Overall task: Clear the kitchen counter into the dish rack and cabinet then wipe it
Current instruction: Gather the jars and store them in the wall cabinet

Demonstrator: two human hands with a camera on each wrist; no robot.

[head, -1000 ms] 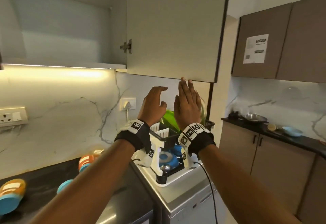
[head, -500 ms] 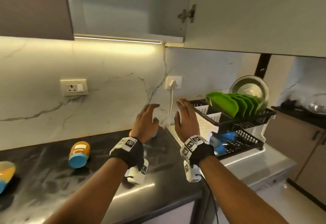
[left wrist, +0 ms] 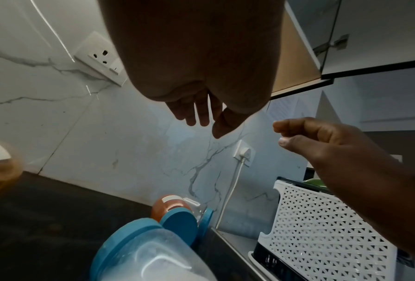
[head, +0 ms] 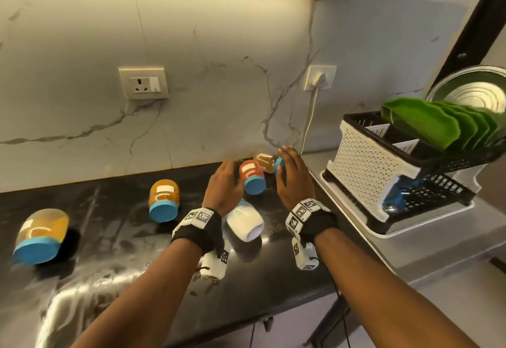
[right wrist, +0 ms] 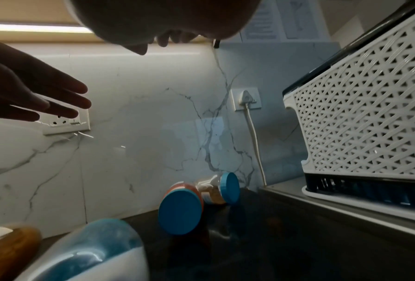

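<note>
Hovering over the dark stone counter, both hands are held w/ fingers straight & relaxed, gripping nothing. Nearest, a white-filled plastic jar w/ a blue lid lies on its side just below the left hand & between the two wrists. The right hand hangs apart from it, palm down. Between the hands, a red-orange jar w/ blue lid lies tipped, lid toward the person; the wrist views show both hands above it, not touching. Just behind, by the marble backsplash, a clear brownish jar w/ blue lid lies sideways. Left, an amber jar & a yellow jar lie well apart. Right, the black-and-white dish rack holds green plates upright & a steel plate behind them.
</note>
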